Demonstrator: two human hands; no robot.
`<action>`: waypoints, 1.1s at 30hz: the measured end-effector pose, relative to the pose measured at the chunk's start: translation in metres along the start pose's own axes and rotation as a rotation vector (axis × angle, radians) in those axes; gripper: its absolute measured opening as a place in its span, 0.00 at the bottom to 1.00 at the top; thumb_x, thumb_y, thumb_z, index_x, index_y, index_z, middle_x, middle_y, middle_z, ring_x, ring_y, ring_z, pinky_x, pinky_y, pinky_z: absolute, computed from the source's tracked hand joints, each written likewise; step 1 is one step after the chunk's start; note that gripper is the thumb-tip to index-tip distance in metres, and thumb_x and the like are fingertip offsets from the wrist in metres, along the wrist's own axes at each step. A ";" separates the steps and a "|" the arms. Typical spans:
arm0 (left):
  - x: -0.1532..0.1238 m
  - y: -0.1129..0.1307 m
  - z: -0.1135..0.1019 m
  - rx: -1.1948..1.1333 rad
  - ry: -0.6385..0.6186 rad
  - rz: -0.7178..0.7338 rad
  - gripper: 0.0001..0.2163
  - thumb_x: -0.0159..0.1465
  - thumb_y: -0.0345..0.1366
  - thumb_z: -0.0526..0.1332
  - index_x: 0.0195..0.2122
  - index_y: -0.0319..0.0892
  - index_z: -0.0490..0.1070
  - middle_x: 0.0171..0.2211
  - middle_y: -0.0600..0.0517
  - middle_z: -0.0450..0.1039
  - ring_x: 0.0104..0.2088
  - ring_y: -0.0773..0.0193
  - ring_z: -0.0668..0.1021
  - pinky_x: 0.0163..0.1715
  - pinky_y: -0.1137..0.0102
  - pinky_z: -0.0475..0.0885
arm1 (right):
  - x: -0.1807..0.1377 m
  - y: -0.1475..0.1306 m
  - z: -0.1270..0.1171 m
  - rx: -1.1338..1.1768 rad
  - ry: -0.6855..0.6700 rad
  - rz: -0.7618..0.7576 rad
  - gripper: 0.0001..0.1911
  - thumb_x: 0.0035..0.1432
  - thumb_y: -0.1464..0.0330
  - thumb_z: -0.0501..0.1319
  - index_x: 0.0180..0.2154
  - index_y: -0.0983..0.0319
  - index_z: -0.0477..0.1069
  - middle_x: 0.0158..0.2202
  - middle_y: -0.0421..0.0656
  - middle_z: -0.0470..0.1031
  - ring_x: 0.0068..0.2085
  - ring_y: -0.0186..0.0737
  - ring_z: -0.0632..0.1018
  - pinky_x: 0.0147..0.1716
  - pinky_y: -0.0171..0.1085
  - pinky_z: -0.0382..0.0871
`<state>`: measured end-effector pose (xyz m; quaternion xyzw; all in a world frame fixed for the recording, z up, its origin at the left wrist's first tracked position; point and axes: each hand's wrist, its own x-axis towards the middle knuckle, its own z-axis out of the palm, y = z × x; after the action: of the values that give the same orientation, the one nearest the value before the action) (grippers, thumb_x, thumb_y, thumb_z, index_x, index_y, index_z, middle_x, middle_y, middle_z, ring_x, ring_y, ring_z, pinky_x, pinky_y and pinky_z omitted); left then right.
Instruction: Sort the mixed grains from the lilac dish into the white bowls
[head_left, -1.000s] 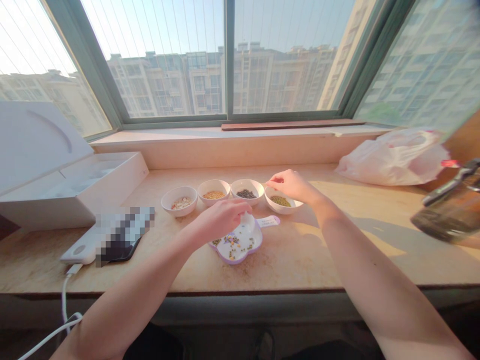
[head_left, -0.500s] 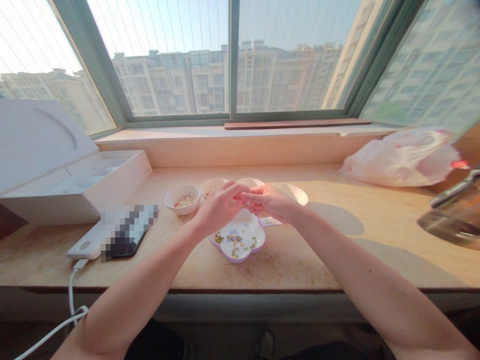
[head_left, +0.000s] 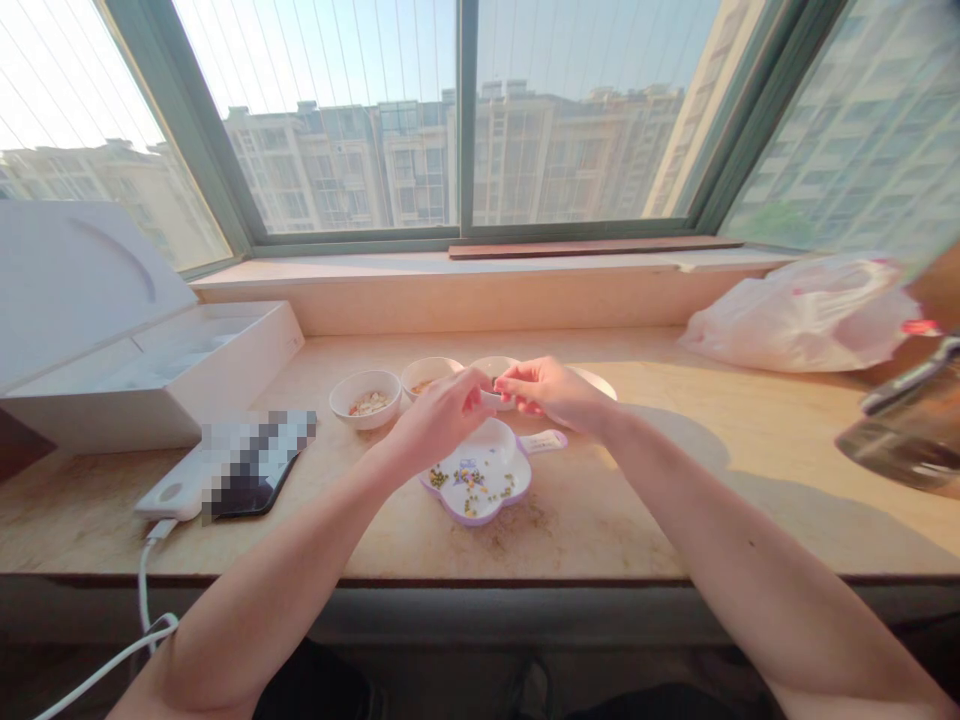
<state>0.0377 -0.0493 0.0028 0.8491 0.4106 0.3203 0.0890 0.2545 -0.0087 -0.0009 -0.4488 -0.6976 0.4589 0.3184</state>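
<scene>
Head view: sorting looks partly done. Four small bowls stand in a row on the worktop (head_left: 637, 500); the leftmost bowl (head_left: 365, 397) holds pale pieces, the second bowl (head_left: 429, 374) yellowish grains, and the other two are mostly hidden behind the hands. Purple-rimmed dish (head_left: 478, 479) lies just in front of the row and carries a thin scatter of mixed seeds (head_left: 471, 480), green, yellow and dark, so some remain to sort; most of the dish floor shows bare white. Left hand (head_left: 439, 415) and right hand (head_left: 553, 392) meet above the far edge of the dish, fingertips nearly touching. Both sets of fingers are pinched closed; whether a seed sits between them is too small to tell. The loose seeds lie below and nearer the person than the fingers, apart from them. Off to the left: open white box (head_left: 150, 370), phone (head_left: 247, 470) with cable. Plastic bag (head_left: 802, 315) at far right.
</scene>
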 end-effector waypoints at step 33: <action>0.003 -0.006 -0.002 -0.007 -0.068 0.033 0.08 0.73 0.34 0.54 0.38 0.43 0.71 0.43 0.50 0.76 0.40 0.62 0.77 0.42 0.66 0.70 | -0.004 -0.005 -0.007 0.036 -0.143 -0.017 0.25 0.56 0.47 0.67 0.38 0.63 0.79 0.30 0.42 0.75 0.26 0.32 0.68 0.28 0.36 0.62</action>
<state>0.0335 -0.0437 0.0034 0.8658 0.3919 0.2943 0.1005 0.2601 -0.0107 0.0060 -0.4030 -0.7139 0.4997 0.2797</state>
